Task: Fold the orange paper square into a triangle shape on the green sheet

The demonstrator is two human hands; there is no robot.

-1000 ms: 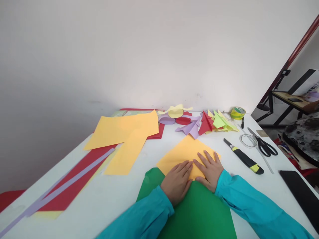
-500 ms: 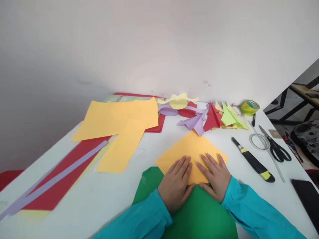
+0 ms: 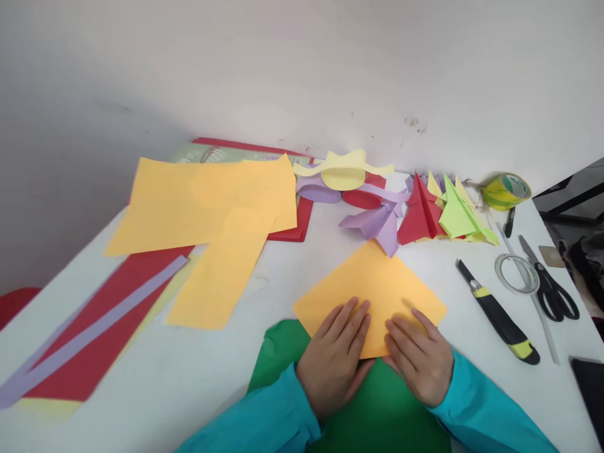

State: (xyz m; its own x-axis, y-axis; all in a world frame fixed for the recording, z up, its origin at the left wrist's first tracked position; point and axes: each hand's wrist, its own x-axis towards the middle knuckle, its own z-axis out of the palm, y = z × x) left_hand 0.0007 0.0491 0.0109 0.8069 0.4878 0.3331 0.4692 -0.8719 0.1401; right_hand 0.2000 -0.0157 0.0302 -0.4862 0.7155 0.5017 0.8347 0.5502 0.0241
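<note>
A sheet of orange paper (image 3: 372,283) lies on the table with a corner pointing away from me and a straight edge facing me. My left hand (image 3: 335,355) is palm down with its fingers stretched flat on the left part of the sheet. On the right part rests my right hand (image 3: 419,358), its fingers extended on the paper and slightly bent. Both thumbs are at the near edge, and the right thumb is partly hidden. Something smooth and green (image 3: 377,402) extends beneath my hands.
Purple (image 3: 375,223), red (image 3: 419,214) and light green (image 3: 455,211) folded papers stand behind. Left are orange sheets (image 3: 202,201), a red sheet (image 3: 89,352) and a purple strip (image 3: 104,324). Right are a utility knife (image 3: 500,318), scissors (image 3: 554,292) and tape rolls (image 3: 504,192).
The view has tilted down and shifted slightly left. My right fingers, spread before, are now closer together and more bent. My left hand stays flat on the orange paper.
</note>
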